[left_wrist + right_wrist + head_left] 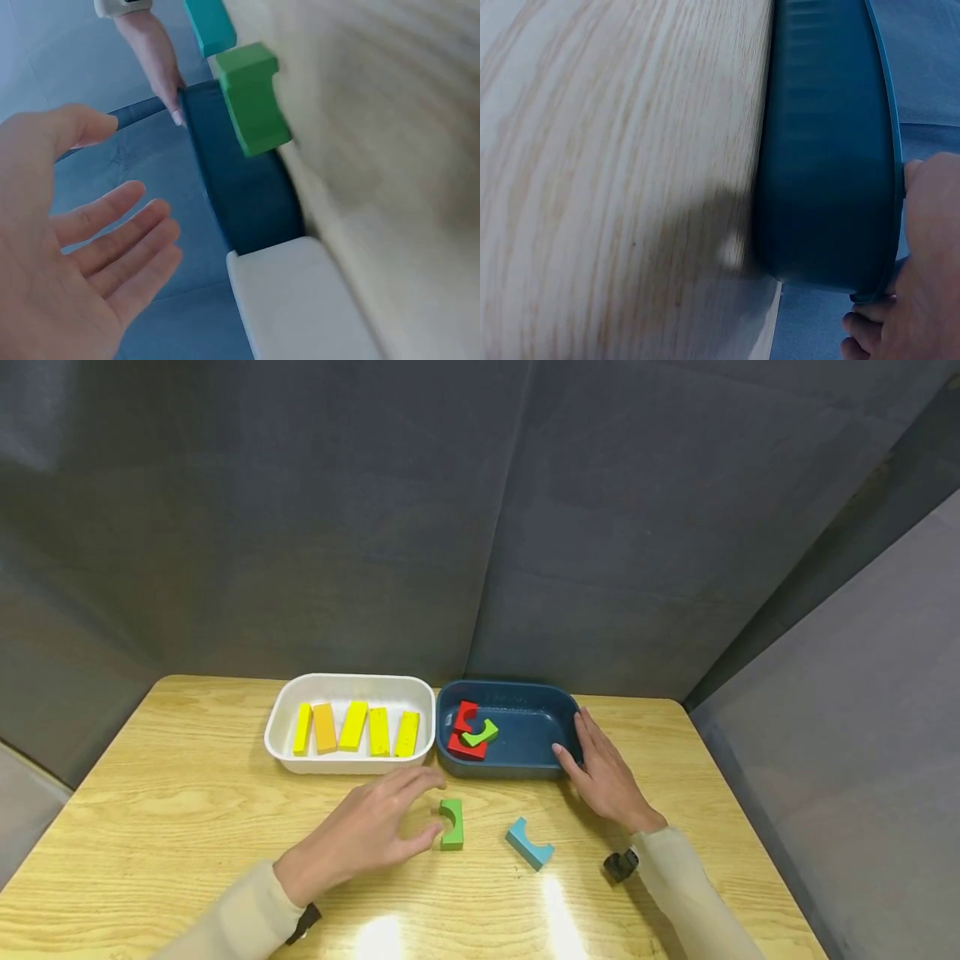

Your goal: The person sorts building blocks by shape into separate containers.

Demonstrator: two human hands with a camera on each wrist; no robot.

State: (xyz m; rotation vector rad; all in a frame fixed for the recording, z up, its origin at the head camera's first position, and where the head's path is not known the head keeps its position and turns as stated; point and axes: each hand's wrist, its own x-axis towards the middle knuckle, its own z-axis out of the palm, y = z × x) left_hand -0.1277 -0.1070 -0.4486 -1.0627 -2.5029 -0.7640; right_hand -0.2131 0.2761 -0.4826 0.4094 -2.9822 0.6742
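Note:
My left hand [375, 827] hovers over the wood with thumb and fingers spread apart, nothing between them. Just beside its fingertips stands a green arch block [457, 825], its cutout facing the hand. In the left wrist view the same green block [253, 97] appears beyond the hand [82, 225]. My right hand [609, 781] holds the right front corner of a dark blue bin [517, 770], thumb over the rim and fingers along the side. The right wrist view shows the hand [934, 262] at the rim. Inside the bin lie two red arch blocks [468, 748] and a smaller green arch [481, 733].
A light blue arch block [529, 845] lies on the wooden table [187, 827], right of the green one. The white bin [337, 766] adjoins the blue bin's left side and contains several yellow blocks [353, 726] and an orange-yellow one [325, 727]. Dark sheeting [337, 527] rises behind the table.

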